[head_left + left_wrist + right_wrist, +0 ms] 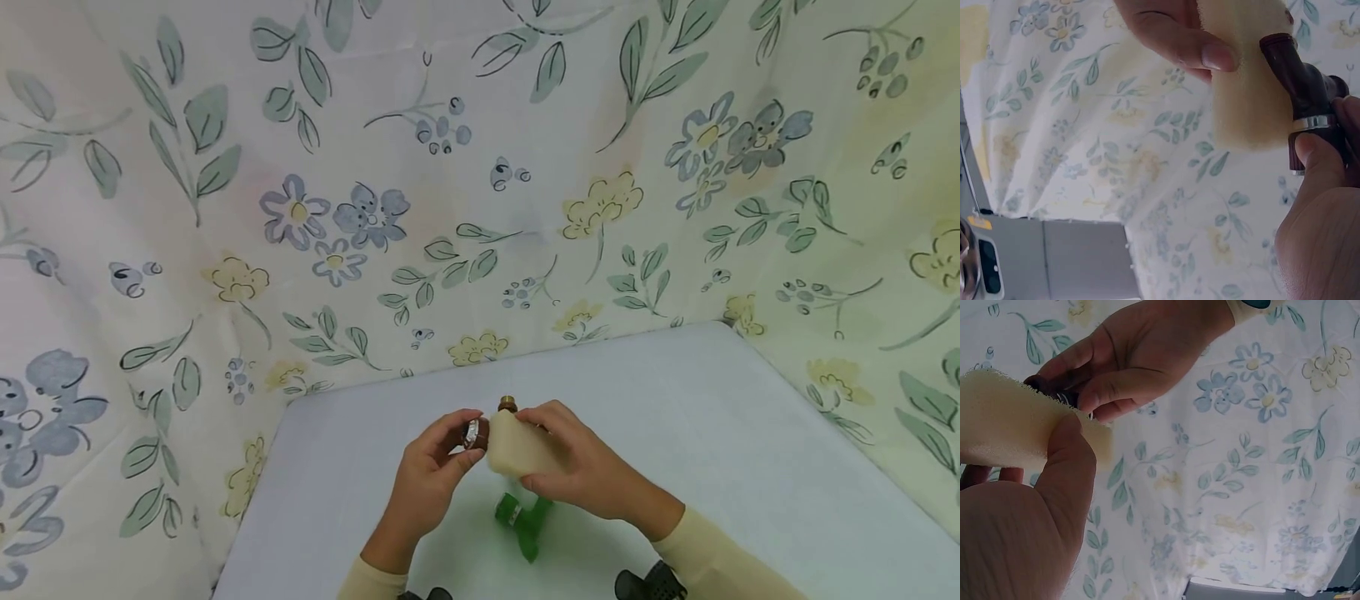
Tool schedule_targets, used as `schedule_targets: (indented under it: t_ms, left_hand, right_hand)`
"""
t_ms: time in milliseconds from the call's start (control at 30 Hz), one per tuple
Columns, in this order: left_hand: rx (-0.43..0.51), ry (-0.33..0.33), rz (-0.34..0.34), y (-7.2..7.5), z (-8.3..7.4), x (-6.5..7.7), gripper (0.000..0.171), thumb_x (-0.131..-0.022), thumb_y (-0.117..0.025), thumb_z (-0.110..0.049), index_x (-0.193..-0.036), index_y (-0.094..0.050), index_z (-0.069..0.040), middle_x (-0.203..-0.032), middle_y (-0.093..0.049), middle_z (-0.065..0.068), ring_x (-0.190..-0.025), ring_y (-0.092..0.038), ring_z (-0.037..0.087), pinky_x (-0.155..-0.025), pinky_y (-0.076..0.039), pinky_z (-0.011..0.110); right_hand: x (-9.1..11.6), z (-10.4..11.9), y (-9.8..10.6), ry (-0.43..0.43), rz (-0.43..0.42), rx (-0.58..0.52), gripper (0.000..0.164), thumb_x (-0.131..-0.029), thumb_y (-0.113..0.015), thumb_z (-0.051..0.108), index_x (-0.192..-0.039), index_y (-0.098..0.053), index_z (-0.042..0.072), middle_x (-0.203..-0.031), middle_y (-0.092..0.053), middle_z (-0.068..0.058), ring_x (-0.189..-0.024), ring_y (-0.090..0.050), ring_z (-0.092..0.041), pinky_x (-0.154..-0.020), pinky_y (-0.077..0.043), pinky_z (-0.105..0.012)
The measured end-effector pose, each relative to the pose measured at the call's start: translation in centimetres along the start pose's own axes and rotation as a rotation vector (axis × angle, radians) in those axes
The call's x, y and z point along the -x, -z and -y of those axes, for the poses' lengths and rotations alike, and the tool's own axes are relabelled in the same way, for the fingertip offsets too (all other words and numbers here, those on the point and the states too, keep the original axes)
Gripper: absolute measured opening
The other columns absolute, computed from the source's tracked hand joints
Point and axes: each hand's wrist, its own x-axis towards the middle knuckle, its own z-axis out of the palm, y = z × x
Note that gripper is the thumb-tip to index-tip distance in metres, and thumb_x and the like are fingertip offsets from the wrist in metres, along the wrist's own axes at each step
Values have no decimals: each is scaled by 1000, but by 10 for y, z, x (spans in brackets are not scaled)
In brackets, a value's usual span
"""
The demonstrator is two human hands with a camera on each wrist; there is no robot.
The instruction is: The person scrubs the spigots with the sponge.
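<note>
My right hand [592, 467] grips a cream-coloured sponge block [517, 448], its thumb laid along one face in the right wrist view. My left hand [427, 479] holds a dark brown, branched tube-like fitting [1307, 87] between thumb and fingers. The fitting has a silver band and a ribbed end, and its tube lies right along the side of the sponge. In the head view a brass-coloured tip [507, 403] shows above the sponge, whose body hides most of the fitting. Below the hands, a green branched piece [529, 525] of similar shape lies on the table.
The white-covered table [337, 467] is backed and flanked by floral-patterned cloth [465, 208]. Dark wrist devices [651, 582] show at the lower edge of the head view. A grey surface [1085, 256] appears past the cloth's edge in the left wrist view.
</note>
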Motion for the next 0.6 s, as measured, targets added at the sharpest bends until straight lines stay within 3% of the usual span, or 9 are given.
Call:
schedule_targets:
  t_ms: [300,467,600]
  left_hand:
    - [-4,-14,-9,6,21,1,42,-88,-66,0,-128,-54,-1,-115,-56,12,-99,-56,30,-74,-53,29]
    - [12,-7,-3,6,21,2,42,-88,-66,0,-128,-54,-4,-119,-56,12,-102,-56,31,-79,-54,32]
    - [20,-13,19,4,15,2,43,-88,-65,5,-128,-53,0,-122,-55,14,-103,-56,31,-81,-54,33]
  right_hand:
    - [-1,2,1,32,2,18,63,-84,-75,33,-138,-44,24,-123,-45,8,-102,-48,-17,-79,-50,-34]
    - [-1,0,0,24,-5,17,63,-83,-76,33,-137,-45,24,-123,-46,7,-102,-49,-17,-79,-51,-34]
    - [-1,-4,0,12,-19,15,64,-82,-78,33,-137,-46,24,-123,-46,6,-101,-49,-18,-78,-51,-35]
